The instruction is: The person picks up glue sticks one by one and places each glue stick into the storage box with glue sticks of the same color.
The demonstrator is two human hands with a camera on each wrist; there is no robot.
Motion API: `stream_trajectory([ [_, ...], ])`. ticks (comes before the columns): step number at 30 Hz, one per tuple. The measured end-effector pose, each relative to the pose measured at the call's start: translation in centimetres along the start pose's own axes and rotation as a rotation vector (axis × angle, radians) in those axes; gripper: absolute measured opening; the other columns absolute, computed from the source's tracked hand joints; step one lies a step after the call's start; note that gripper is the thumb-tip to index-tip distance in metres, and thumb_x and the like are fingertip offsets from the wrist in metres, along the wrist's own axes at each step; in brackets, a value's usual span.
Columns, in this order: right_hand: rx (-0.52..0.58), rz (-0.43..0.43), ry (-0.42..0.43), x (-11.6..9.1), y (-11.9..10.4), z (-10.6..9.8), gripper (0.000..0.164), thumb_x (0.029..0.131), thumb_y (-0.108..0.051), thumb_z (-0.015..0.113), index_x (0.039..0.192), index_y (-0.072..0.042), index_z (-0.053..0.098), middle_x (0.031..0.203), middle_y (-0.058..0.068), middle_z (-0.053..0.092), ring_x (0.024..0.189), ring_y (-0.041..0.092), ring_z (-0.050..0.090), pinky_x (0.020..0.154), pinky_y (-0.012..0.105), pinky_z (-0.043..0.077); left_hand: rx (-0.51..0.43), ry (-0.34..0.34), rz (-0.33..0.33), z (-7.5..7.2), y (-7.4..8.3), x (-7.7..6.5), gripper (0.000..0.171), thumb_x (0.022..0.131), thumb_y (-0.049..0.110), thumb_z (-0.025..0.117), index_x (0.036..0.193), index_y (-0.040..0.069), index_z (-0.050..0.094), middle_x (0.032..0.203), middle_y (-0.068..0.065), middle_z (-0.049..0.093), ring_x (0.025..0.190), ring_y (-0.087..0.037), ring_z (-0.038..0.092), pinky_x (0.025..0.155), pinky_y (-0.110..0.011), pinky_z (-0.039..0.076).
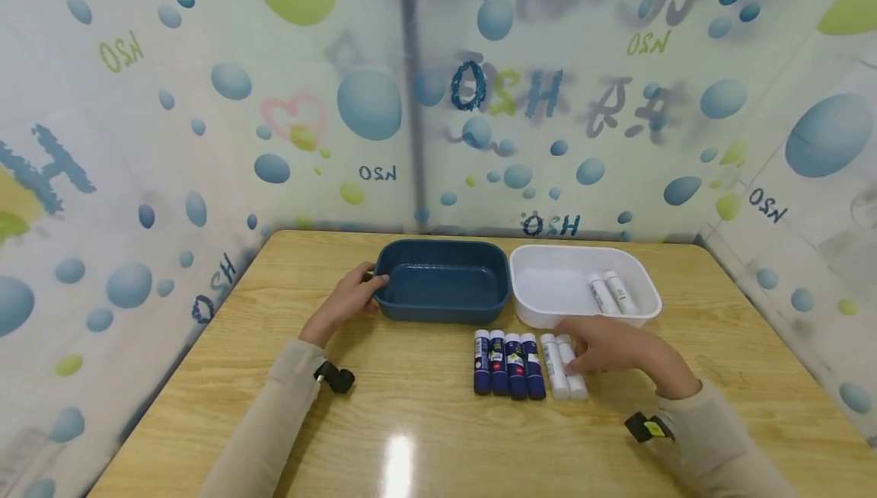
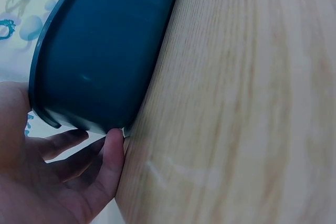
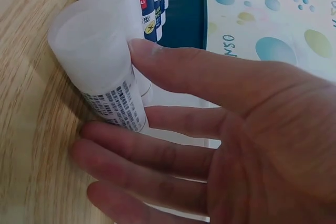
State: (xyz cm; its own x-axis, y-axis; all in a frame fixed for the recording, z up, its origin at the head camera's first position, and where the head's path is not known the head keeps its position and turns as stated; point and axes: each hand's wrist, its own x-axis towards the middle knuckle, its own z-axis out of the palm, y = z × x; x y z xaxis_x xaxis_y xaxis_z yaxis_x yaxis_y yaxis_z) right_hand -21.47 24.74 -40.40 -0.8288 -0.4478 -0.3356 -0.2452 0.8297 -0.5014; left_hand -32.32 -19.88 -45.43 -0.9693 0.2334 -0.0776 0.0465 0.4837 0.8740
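Note:
My left hand holds the left end of a dark blue plastic bin, thumb over the rim. In the left wrist view, its fingers are against the end wall, low near the table. My right hand is at the right end of a row of glue sticks. Its thumb touches a white glue stick, and the other fingers extend loosely beside it. A second white glue stick lies alongside. Several blue glue sticks with white ends continue the row to the left.
A white bin stands right of the blue one, near the table's back edge, with two white glue sticks inside. The wooden table backs onto a printed curtain with blue and green dots.

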Motion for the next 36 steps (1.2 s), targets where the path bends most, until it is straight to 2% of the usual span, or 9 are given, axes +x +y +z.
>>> stream_trajectory([
  [6, 0.047, 0.043, -0.048, -0.12, -0.16, -0.07, 0.06, 0.091, -0.023, 0.081, 0.142, -0.007, 0.054, 0.084, 0.003, 0.058, 0.068, 0.016, 0.056, 0.059, 0.03, 0.047, 0.007, -0.002, 0.002, 0.02, -0.03, 0.12, 0.057, 0.109, 0.036, 0.05, 0.155, 0.005, 0.04, 0.143, -0.026, 0.054, 0.08, -0.021, 0.065, 0.076, -0.032, 0.06],
  [15, 0.064, 0.077, -0.063, -0.28, -0.15, -0.14, 0.061, 0.091, -0.021, 0.081, 0.143, -0.005, 0.054, 0.085, 0.006, 0.057, 0.067, 0.019, 0.057, 0.058, 0.032, 0.049, 0.012, -0.004, 0.003, -0.06, 0.04, 0.1, 0.057, 0.109, 0.037, 0.05, 0.155, 0.004, 0.04, 0.146, -0.027, 0.052, 0.08, -0.021, 0.066, 0.077, -0.034, 0.061],
  [24, 0.061, 0.144, -0.088, -0.25, -0.05, -0.09, 0.063, 0.089, -0.021, 0.082, 0.144, -0.008, 0.054, 0.093, 0.007, 0.055, 0.072, 0.021, 0.059, 0.061, 0.035, 0.052, 0.003, -0.008, 0.004, -0.08, 0.08, -0.13, 0.058, 0.109, 0.035, 0.05, 0.156, 0.003, 0.038, 0.145, -0.028, 0.052, 0.079, -0.022, 0.066, 0.077, -0.035, 0.061],
  [36, 0.04, 0.215, -0.087, -0.51, -0.31, 0.09, 0.057, 0.089, -0.025, 0.082, 0.139, -0.015, 0.055, 0.096, 0.007, 0.056, 0.072, 0.022, 0.062, 0.061, 0.035, 0.055, -0.003, -0.01, 0.006, -0.04, 0.16, -0.24, 0.057, 0.109, 0.035, 0.049, 0.156, 0.003, 0.038, 0.142, -0.028, 0.054, 0.076, -0.02, 0.065, 0.074, -0.032, 0.061],
])
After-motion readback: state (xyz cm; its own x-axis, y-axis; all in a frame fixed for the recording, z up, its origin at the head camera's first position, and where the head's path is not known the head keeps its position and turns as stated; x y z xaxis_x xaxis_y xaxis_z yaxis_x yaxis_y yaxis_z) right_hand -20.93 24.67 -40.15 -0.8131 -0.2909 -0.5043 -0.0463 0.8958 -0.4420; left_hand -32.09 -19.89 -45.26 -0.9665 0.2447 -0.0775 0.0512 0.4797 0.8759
